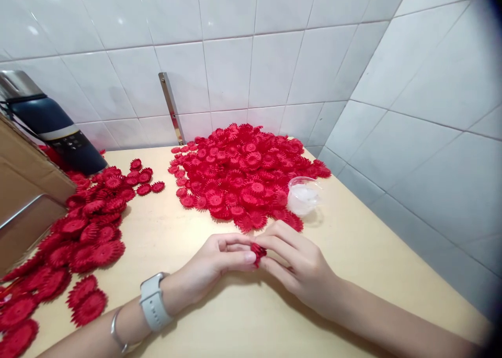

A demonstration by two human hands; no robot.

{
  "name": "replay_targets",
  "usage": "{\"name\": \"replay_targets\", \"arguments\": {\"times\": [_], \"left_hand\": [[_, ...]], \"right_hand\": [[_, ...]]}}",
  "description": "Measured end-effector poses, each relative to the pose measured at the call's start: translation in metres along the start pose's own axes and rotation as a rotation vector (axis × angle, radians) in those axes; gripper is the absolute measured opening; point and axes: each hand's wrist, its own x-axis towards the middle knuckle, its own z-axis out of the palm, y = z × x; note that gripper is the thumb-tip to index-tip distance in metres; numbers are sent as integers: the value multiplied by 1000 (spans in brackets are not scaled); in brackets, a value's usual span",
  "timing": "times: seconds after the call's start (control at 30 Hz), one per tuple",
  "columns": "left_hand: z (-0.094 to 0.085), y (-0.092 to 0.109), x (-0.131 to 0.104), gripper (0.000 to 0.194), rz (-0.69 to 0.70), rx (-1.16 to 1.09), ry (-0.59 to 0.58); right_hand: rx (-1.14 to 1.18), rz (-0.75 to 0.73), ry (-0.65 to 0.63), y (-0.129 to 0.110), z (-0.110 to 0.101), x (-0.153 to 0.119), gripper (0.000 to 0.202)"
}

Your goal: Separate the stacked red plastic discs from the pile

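Observation:
Between the fingertips of both hands is a small red flower piece [258, 253] with a fringed edge, partly covered by the fingers. My left hand [223, 256], with a watch [154, 300] and a bracelet on its arm, pinches it from the left. From the right, my right hand [300, 258] closes thumb and fingers on the same piece. A big heap of red fringed flower discs [239, 175] lies just beyond the hands. Beside the heap's right edge stands a clear plastic cup [304, 197] holding something whitish.
More red discs [94, 232] spread over the table's left side. A cardboard box [27, 180] and a dark blue flask [58, 128] with a steel cap, leaning, are at the far left. White tiled walls [227, 70] bound the table [353, 232]; a metal strip [171, 107] stands against the back one.

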Motion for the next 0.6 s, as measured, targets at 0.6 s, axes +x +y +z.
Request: {"name": "replay_targets", "arguments": {"times": [0.6], "left_hand": [[2,1,4,29,114,-60,99]], "right_hand": [[1324,925,73,6,-3,12,27]]}}
